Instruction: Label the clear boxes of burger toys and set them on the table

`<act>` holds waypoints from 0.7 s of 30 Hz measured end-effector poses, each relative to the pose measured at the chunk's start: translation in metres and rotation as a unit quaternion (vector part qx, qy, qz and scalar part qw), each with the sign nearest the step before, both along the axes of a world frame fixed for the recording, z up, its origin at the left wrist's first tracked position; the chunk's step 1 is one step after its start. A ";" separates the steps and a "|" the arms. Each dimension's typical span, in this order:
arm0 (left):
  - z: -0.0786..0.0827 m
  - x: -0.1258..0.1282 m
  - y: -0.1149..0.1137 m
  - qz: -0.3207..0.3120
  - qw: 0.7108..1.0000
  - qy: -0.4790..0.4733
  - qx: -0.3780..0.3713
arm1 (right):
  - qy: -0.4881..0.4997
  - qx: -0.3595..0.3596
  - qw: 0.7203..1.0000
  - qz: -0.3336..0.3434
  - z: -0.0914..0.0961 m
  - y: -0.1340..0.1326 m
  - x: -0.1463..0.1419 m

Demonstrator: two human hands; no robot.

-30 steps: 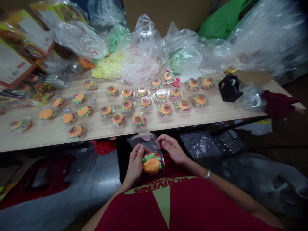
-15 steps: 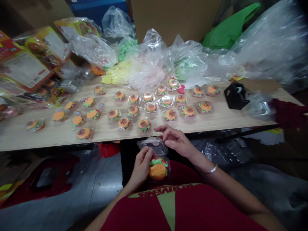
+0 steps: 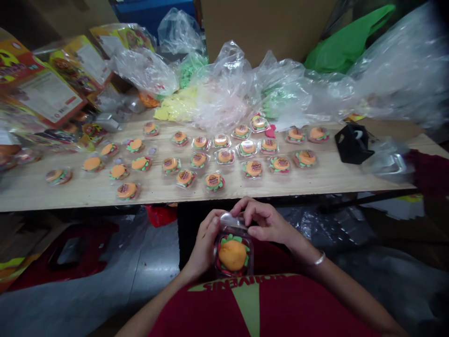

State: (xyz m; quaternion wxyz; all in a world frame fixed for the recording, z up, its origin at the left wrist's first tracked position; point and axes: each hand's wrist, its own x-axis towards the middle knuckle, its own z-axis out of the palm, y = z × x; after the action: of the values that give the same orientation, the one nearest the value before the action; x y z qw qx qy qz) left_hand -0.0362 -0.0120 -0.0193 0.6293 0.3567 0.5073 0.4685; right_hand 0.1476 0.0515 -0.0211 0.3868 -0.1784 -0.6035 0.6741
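Close to my body, a clear plastic clamshell box (image 3: 251, 262) holds a toy burger (image 3: 232, 255) with an orange bun and green and red layers. The box's hinged lid (image 3: 231, 222) is raised and tilted over the far side. My left hand (image 3: 206, 241) grips the box along its left side, thumb on the lid's edge. At the lid's right side, my right hand (image 3: 263, 219) has its curled fingers on the lid, with the thumb near its lower corner. The fingers partly cover the lid.
On the wooden table (image 3: 168, 194) stand several boxed toy burgers (image 3: 214, 181). A black tape dispenser (image 3: 352, 144) is at the right, beside clear plastic trays (image 3: 389, 161). Plastic bags of yellow pieces (image 3: 178, 105) and green pieces line the back. Printed packages (image 3: 49, 96) stand at the left.
My right hand has come down from the table edge onto the lid. The lid has tipped closer to the burger, and my left hand has shifted up along the box.
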 end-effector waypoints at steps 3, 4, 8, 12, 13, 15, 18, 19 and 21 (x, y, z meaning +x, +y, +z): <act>0.005 0.001 0.002 -0.017 1.000 -0.019 0.009 | -0.006 -0.012 1.000 0.000 0.002 -0.005 0.002; 0.006 0.002 0.003 -0.021 0.999 -0.025 0.010 | 0.000 -0.023 1.000 -0.002 0.002 -0.006 0.002; 0.002 0.003 0.002 -0.038 0.998 -0.041 0.003 | 0.020 -0.068 0.997 -0.027 0.001 -0.007 -0.002; -0.002 0.002 0.002 -0.028 0.999 -0.005 0.016 | 0.019 -0.080 0.995 -0.055 -0.004 -0.006 -0.006; -0.003 0.001 0.002 -0.027 1.000 0.002 0.014 | 0.018 -0.079 0.995 -0.051 -0.005 -0.005 -0.006; -0.004 0.000 0.002 -0.028 1.000 0.003 0.004 | 0.001 -0.073 0.997 -0.035 -0.004 -0.003 -0.006; -0.006 -0.001 0.000 -0.038 0.999 -0.038 0.000 | -0.050 -0.059 0.996 -0.048 -0.002 0.003 -0.002; -0.007 -0.002 -0.001 -0.043 0.997 -0.056 0.004 | -0.067 -0.054 0.994 -0.064 -0.002 0.006 -0.001; -0.007 -0.004 -0.004 -0.062 0.994 -0.086 0.016 | -0.114 -0.032 0.985 -0.124 -0.003 0.009 0.001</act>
State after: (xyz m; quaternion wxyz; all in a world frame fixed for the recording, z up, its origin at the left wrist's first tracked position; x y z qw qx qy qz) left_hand -0.0404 -0.0160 -0.0259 0.6929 0.3556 0.4204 0.4656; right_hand 0.1485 0.0608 -0.0245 0.3899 -0.3395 -0.5954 0.6150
